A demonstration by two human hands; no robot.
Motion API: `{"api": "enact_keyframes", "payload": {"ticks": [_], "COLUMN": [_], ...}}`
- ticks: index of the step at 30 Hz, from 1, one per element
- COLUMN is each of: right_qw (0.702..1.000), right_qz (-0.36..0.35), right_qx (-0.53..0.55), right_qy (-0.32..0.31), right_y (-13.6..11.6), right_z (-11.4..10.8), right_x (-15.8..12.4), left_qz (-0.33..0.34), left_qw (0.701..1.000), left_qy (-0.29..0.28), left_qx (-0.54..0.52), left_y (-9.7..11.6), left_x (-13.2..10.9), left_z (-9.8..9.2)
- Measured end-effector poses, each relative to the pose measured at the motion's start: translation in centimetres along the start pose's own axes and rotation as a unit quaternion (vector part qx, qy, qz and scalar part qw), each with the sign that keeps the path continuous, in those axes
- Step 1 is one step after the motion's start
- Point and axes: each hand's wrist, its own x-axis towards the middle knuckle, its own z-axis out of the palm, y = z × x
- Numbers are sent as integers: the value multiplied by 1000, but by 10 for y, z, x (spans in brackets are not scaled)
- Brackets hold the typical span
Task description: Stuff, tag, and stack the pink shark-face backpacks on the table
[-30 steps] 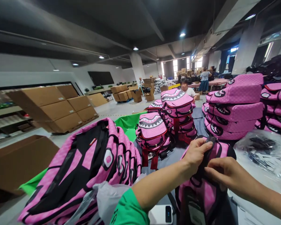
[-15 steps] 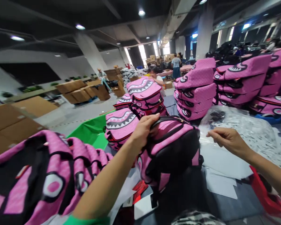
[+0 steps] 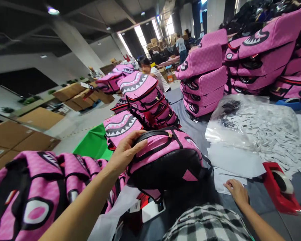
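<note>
My left hand [image 3: 125, 153] lies over the black top handle of a pink-and-black backpack [image 3: 165, 160], which rests on its side on the grey table. My right hand [image 3: 237, 192] is down at the lower edge of some white paper sheets [image 3: 230, 170], its fingertips touching them and holding nothing. A red tape dispenser [image 3: 278, 185] stands to the right of that hand. A clear plastic bag of white tags [image 3: 253, 125] lies above the sheets.
Stacks of pink shark-mouth backpacks [image 3: 203, 78] rise behind the table, and another pink backpack [image 3: 32, 201] lies at lower left. A phone [image 3: 153, 210] sits below the held backpack. A co-worker in a white shirt [image 3: 160, 78] is beyond the stacks, near cardboard boxes [image 3: 72, 95].
The view has swung right and down. My right hand has dropped from near the plastic bag to the paper sheets. The backpack lies lower, with my left hand still on its handle.
</note>
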Motion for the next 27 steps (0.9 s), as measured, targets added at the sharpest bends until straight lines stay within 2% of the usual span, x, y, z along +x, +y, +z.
{"api": "enact_keyframes", "payload": {"ticks": [3,5,8,9,10,11,12,13,14,15,16,18,20,22,23,25,27], "right_qw": [1000,999,996,995,994,992,991,990,989,988,986,980,971,955,946,927,905], "right_qz": [-21,-40,-70,-79,-85,-91,-95,-100,-107,-114,-123,-150,-197,-273,-308,-361,-408], "right_qx": [5,12,30,37,45,55,66,78,89,100,109,121,122,104,86,37,-14], "right_qy": [-7,-17,-40,-51,-60,-68,-71,-67,-55,-36,-7,48,53,42,51,98,118], "right_y": [7,8,-2,-8,-17,-28,-41,-55,-70,-86,-101,-126,-142,-151,-154,-158,-161], "right_z": [1,-6,-26,-34,-43,-51,-57,-62,-64,-63,-61,-55,-56,-69,-79,-103,-122], "right_x": [7,13,20,21,20,17,12,6,-2,-11,-20,-38,-50,-52,-48,-35,-15], "left_qz": [16,53,178,219,246,247,188,91,-20,-105,-168,-216,-247,-211,-163,-20,132], "left_qw": [998,990,949,940,941,960,980,976,947,918,893,882,896,933,952,970,957], "left_qy": [34,78,188,191,167,81,-55,-187,-286,-328,-348,-275,-183,-151,-165,-221,-257], "left_qx": [53,102,178,180,159,106,24,-68,-146,-197,-232,-316,-319,-250,-201,-101,-12], "left_y": [0,3,8,8,6,1,-6,-15,-26,-38,-49,-68,-76,-74,-70,-60,-52], "left_x": [-4,-11,-36,-48,-62,-75,-88,-97,-104,-108,-109,-107,-105,-103,-103,-103,-103], "left_z": [-6,-12,-7,3,18,38,64,94,126,160,191,242,267,263,253,223,191]}}
